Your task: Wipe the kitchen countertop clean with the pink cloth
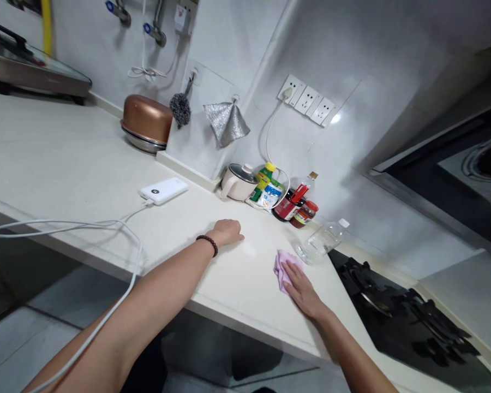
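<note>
Lilac cloth (pixel 279 273) is lying bunched on the pale desk (pixel 249 278), and the right hand (pixel 304 289) is pressing over it, palm down and nearly flat, probably to keep it from slipping. Slightly farther, the left hand (pixel 228 232) is resting on the desk, loosely curled, seemingly bracing; whether it is holding anything cannot be told. Just beyond the cloth, a clear bottle (pixel 319 243) is sitting near the black stove (pixel 376 327). By the wall (pixel 339 164), a red-lidded jar (pixel 304 215) and a lidded pot (pixel 239 184) are standing, presumably stored within reach.
</note>
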Tool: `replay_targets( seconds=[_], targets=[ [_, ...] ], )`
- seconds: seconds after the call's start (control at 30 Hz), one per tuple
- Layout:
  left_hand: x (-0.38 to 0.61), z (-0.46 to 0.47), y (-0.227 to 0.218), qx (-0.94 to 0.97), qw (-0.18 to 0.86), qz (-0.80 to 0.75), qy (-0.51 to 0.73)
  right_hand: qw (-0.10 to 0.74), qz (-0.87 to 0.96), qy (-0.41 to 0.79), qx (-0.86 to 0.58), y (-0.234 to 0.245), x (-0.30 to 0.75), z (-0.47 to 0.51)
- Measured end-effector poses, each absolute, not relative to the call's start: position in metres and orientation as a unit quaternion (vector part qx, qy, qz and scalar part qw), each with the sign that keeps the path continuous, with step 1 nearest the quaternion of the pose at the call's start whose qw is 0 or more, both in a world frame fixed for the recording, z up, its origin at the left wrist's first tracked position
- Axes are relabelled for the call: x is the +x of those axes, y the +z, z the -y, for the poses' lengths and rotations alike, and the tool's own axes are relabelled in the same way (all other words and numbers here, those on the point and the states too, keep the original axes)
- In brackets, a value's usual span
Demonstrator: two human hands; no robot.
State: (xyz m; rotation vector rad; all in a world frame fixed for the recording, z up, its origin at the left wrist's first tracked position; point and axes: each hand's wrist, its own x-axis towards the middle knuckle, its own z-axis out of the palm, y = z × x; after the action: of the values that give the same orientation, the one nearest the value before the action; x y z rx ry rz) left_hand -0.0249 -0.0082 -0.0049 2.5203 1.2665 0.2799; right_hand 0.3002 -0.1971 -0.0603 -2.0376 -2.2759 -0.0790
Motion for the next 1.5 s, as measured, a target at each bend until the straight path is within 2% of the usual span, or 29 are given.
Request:
replay_targets(
  seconds=[0.27,0.47,0.73,1.0,1.2,1.27,1.33,1.4,1.5],
  targets=[
    [-0.023,0.005,-0.007,0.876,0.161,-0.444,0.093,0.006,0.676,-0.025,-0.737,-0.057,0.311,0.072],
    [-0.023,0.005,-0.006,0.872,0.162,-0.453,0.095,0.002,0.624,-0.004,-0.781,-0.047,0.292,0.033],
    [-0.025,0.006,-0.004,0.874,0.161,-0.45,0.091,0.003,0.655,-0.005,-0.755,-0.046,0.263,0.067],
    [-0.026,0.006,-0.005,0.874,0.166,-0.447,0.094,0.025,0.746,-0.022,-0.666,-0.054,0.228,0.148],
    [-0.024,0.005,-0.008,0.876,0.157,-0.446,0.097,0.052,0.766,0.022,-0.64,-0.05,0.209,0.187],
    [-0.023,0.006,-0.009,0.876,0.153,-0.448,0.097,0.083,0.765,0.052,-0.636,-0.049,0.208,0.187],
    [-0.023,0.006,-0.009,0.874,0.151,-0.452,0.094,0.164,0.756,0.08,-0.629,-0.047,0.212,0.185],
    [-0.025,0.006,-0.009,0.875,0.146,-0.453,0.092,0.311,0.714,0.071,-0.623,-0.045,0.22,0.181],
    [-0.025,0.01,-0.005,0.874,0.125,-0.452,0.128,0.52,0.587,-0.039,-0.62,-0.042,0.235,0.177]
  ],
)
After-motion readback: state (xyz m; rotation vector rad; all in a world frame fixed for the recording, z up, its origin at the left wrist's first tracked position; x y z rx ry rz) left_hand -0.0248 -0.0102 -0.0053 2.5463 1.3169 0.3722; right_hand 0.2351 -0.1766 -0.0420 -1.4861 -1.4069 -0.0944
